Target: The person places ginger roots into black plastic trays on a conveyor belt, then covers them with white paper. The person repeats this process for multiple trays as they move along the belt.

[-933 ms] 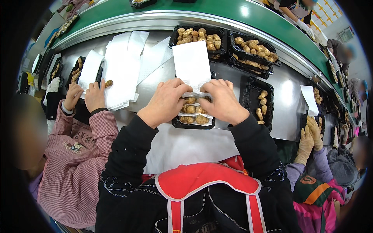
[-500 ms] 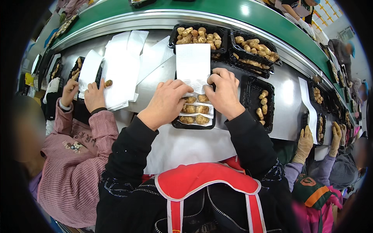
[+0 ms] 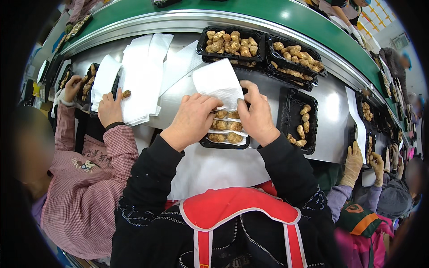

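A black plastic tray [image 3: 222, 145] lies in front of me, with knobbly brown tubers [image 3: 234, 125] in short rows. Folds of a white paper sheet [image 3: 217, 80] separate the rows, and its loose far end stands up, tilted left. At the sheet's left edge, the bent fingers of my left hand [image 3: 190, 119] press the paper into the tray. My right hand [image 3: 258, 117] is curled at the right edge, its thumb on the paper and its index finger reaching along the tray's far side. What lies under my fingertips is hidden.
Trays heaped with tubers [image 3: 232, 44] stand beyond, beside a second stack [image 3: 295, 58]. A partly filled tray [image 3: 308, 107] lies right. White sheets [image 3: 143, 80] are piled left. Co-workers' hands [image 3: 110, 109] and gloved hands [image 3: 353, 165] work alongside. A green conveyor [image 3: 250, 11] runs behind.
The paper's loose end has swung left and crumpled near my fingers. My right index finger has straightened somewhat. More tubers lie in the tray on the right. The left co-worker's far hand has moved away.
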Motion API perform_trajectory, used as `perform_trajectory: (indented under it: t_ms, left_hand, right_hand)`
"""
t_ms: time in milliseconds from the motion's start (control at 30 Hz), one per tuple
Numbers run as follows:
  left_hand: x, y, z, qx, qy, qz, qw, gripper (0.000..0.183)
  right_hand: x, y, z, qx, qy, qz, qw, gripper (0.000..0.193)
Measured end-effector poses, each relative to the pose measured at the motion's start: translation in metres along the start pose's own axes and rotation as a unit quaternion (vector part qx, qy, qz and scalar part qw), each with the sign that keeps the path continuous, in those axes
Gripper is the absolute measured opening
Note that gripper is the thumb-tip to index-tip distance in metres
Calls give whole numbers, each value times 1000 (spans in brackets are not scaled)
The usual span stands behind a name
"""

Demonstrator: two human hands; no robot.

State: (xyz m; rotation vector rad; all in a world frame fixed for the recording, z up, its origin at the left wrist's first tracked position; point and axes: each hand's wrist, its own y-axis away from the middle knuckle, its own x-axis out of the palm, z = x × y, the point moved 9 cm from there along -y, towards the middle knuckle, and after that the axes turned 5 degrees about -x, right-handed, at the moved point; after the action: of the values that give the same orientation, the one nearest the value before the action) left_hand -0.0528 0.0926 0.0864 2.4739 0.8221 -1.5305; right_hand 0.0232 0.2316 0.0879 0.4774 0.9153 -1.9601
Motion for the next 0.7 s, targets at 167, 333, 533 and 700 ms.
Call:
perform_trajectory:
  t_ms: [167, 333, 533, 700]
  left_hand:
    - [-1, 0, -1, -5, 7, 3, 1000, 31]
    - [1, 2, 3, -8, 14, 5, 1000, 31]
    - [2, 1, 2, 0, 21, 11, 1000, 29]
    - [3, 3, 3, -3, 36, 11, 999, 25]
  right_hand:
    - [4, 0, -14, 60, -89, 1, 994, 52]
    - [6, 3, -17, 115, -90, 29, 989, 49]
    - [-4, 7, -10, 20, 36, -15, 999, 51]
    - [-4, 7, -22, 102, -6, 54, 993, 52]
